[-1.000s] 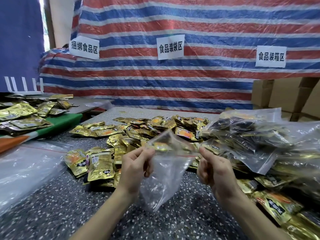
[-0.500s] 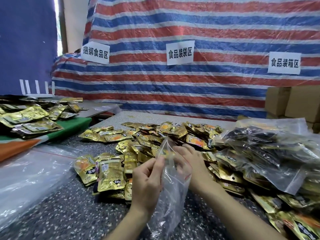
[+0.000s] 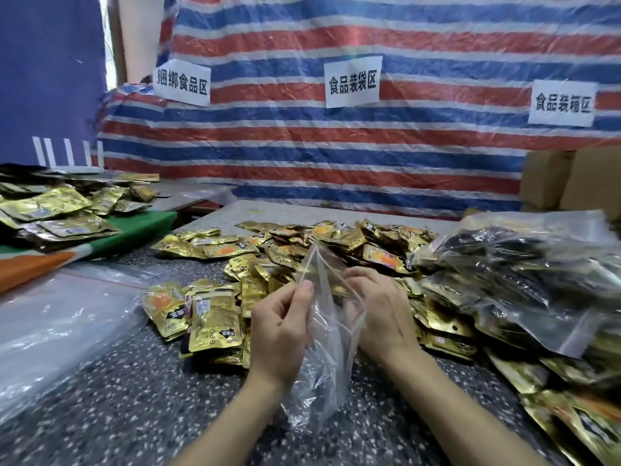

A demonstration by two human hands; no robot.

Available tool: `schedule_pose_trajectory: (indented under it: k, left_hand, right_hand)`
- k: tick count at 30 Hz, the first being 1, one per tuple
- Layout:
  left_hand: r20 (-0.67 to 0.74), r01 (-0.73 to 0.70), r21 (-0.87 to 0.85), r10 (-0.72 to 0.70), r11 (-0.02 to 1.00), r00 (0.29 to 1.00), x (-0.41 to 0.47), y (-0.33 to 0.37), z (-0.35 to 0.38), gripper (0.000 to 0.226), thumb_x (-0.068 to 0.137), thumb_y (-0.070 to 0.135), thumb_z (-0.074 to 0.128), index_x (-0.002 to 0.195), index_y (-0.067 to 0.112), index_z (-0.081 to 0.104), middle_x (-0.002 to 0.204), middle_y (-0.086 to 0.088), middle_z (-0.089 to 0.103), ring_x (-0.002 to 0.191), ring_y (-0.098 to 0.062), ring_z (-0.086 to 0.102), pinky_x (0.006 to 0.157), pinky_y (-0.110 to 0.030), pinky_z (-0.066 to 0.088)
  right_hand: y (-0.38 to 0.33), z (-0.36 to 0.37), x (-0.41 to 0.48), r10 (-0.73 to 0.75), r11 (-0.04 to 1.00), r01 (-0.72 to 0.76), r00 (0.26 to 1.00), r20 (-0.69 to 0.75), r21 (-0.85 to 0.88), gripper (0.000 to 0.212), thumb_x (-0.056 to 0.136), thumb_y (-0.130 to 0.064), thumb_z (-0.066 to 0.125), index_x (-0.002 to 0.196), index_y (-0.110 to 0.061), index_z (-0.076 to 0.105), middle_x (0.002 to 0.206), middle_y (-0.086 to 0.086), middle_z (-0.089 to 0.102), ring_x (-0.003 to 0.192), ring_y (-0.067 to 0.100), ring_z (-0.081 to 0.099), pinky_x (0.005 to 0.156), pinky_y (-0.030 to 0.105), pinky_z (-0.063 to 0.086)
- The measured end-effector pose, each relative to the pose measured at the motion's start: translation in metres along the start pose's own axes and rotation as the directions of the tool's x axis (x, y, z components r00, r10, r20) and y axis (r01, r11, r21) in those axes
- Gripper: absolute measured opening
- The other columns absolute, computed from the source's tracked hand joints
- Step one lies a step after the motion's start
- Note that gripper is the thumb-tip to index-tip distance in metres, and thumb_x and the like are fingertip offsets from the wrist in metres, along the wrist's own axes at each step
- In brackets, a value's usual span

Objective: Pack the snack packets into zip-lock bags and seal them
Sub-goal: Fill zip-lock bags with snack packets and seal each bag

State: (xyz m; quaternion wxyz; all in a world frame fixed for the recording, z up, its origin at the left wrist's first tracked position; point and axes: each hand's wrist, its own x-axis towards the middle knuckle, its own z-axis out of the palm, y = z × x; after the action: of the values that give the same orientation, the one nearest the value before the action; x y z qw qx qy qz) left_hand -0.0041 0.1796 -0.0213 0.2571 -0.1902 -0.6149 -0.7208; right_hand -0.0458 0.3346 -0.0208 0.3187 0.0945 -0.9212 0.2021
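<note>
Both hands have drawn close together since a second ago, narrowing the mouth of the clear plastic zip-lock bag (image 3: 322,364). The left hand (image 3: 282,334) pinches one lip between thumb and forefinger. The right hand (image 3: 386,317) curls its fingers on the other lip, partly seen through the film. The bag hangs over the near middle of the speckled dark stone worktop (image 3: 134,398). Loose gold foil snack packets (image 3: 302,243) lie heaped just behind it, and filled clear bags (image 3: 504,274) pile along the right edge.
</note>
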Motion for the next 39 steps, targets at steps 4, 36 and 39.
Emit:
schedule_pose_trajectory:
  k: [4,36,39]
  left_hand:
    - [0.038,-0.007,-0.009,0.007,1.0,0.999,-0.002,0.003,0.002,0.038,0.09,0.031,0.053,0.053,0.022,0.054,0.044,0.002,0.042,0.039,-0.01,0.034,0.037,-0.02,0.028]
    - [0.119,-0.071,0.166,0.051,0.984,0.992,-0.01,-0.002,0.013,0.046,0.097,0.042,0.046,0.071,0.006,0.059,0.047,0.007,0.046,0.041,-0.005,0.035,0.039,-0.021,0.027]
    - [0.103,-0.122,0.175,0.106,0.977,0.989,-0.008,0.0,0.011,0.042,0.095,0.038,0.048,0.073,0.005,0.061,0.049,0.004,0.048,0.041,-0.004,0.035,0.038,-0.019,0.026]
  right_hand:
    - [0.001,-0.018,0.003,0.041,0.994,-0.036,0.998,-0.048,0.102,0.031,0.089,-0.022,0.075,0.118,-0.014,0.07,0.12,-0.007,0.065,0.097,0.008,0.062,0.09,0.029,0.055]
    - [-0.03,-0.063,-0.026,0.372,0.353,-0.352,0.903,0.215,0.867,0.01,0.089,-0.023,0.073,0.093,-0.03,0.066,0.093,0.003,0.076,0.079,0.021,0.076,0.059,0.041,0.062]
    - [-0.03,-0.075,-0.026,0.327,0.535,-0.315,0.933,0.152,0.784,0.041,0.062,-0.024,0.093,0.095,-0.03,0.07,0.097,0.0,0.076,0.088,0.021,0.075,0.074,0.043,0.061]
